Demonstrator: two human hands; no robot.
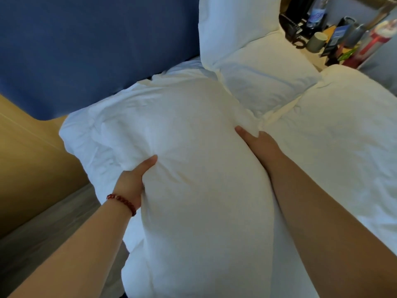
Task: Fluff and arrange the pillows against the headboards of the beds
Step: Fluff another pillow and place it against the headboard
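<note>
Over the head end of the bed (343,147), a big white pillow (193,168) is lifted between both hands, short of the blue headboard (86,50) and not yet set against it. The left hand (137,179) grips its left edge, thumb on the front and fingers tucked behind. The right hand (257,145) lies pressed along the right side, and whether its fingers curl round I cannot tell. By my reading the job is partway: a second pillow (232,29) already stands upright against the headboard on the far side, a third pillow (268,82) lies flat in front of it, and the lifted one has yet to be plumped and placed. That makes three pillows counted, one headboard and one bed in view; the rumpled white cloth (81,134) under the lifted one may be bedding or a fourth, unclear. On the bedside surface (329,30) stand one cup (318,40) and several blurred bottles (316,14)
</note>
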